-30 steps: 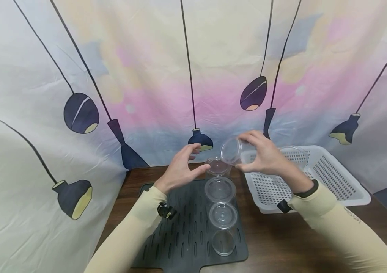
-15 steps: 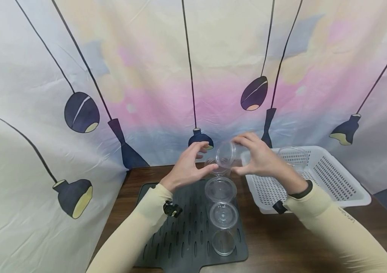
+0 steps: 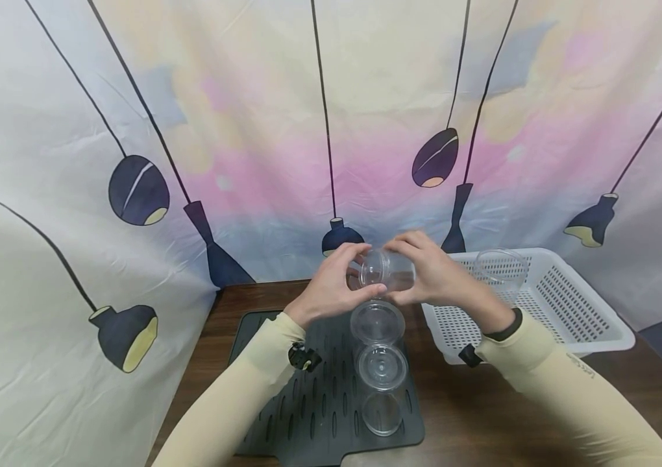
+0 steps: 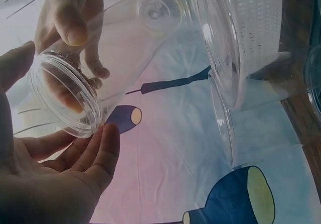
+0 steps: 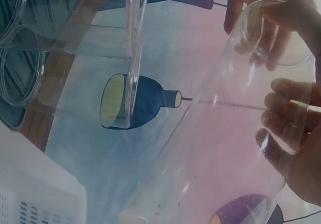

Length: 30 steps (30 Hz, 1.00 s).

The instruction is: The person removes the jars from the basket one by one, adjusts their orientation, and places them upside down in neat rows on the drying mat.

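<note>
A clear plastic jar (image 3: 398, 271) is held sideways between both hands above the back of the dark mat. My left hand (image 3: 331, 285) has its thumb and fingertips around the jar's ringed end; in the left wrist view that rim (image 4: 67, 94) shows several ridges, and I cannot tell whether a lid is on it. My right hand (image 3: 437, 274) grips the jar's body near its other end. Below the hands, more clear containers stand in a row on the mat: a wide one (image 3: 377, 322), a smaller one (image 3: 382, 368) and the nearest one (image 3: 382, 414).
The dark slotted mat (image 3: 307, 415) lies on a brown wooden table (image 3: 471, 415). To the right is a white perforated basket (image 3: 588, 311) with a clear container (image 3: 502, 272) in it. A cloth printed with lamps (image 3: 272, 162) hangs behind.
My right hand has brought the jar to the left, away from the basket. My left hand has moved right, and its fingers now hold the jar's ringed end.
</note>
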Each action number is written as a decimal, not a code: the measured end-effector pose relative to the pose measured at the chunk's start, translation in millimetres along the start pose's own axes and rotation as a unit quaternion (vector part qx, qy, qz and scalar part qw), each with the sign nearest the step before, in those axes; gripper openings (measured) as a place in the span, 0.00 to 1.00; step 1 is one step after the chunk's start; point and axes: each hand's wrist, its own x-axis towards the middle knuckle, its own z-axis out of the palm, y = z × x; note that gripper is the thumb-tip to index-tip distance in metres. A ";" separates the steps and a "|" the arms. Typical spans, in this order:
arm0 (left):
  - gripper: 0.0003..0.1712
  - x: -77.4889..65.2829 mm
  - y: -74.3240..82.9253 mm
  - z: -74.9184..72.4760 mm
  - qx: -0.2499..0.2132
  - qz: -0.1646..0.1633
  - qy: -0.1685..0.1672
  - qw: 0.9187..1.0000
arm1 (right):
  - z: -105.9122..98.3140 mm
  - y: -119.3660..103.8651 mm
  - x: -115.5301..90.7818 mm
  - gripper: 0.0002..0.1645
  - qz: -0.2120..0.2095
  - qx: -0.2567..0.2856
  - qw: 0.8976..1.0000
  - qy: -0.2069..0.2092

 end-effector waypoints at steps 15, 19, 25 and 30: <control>0.36 -1.6 -0.9 0.3 -0.005 0.005 0.031 0.999 | -1.4 -1.6 -0.6 0.49 0.018 -0.016 0.999 -0.023; 0.35 -1.8 -1.5 -0.9 -0.010 0.007 0.039 0.999 | -3.9 0.0 -1.1 0.53 0.018 -0.008 1.000 -0.018; 0.35 -2.7 -3.6 -3.1 -0.010 0.009 0.046 0.999 | -10.5 2.8 -2.4 0.53 0.019 0.016 1.000 -0.008; 0.35 -4.6 -5.2 -5.4 -0.007 0.009 0.050 0.999 | -15.5 9.7 -4.6 0.52 0.025 0.041 0.999 0.006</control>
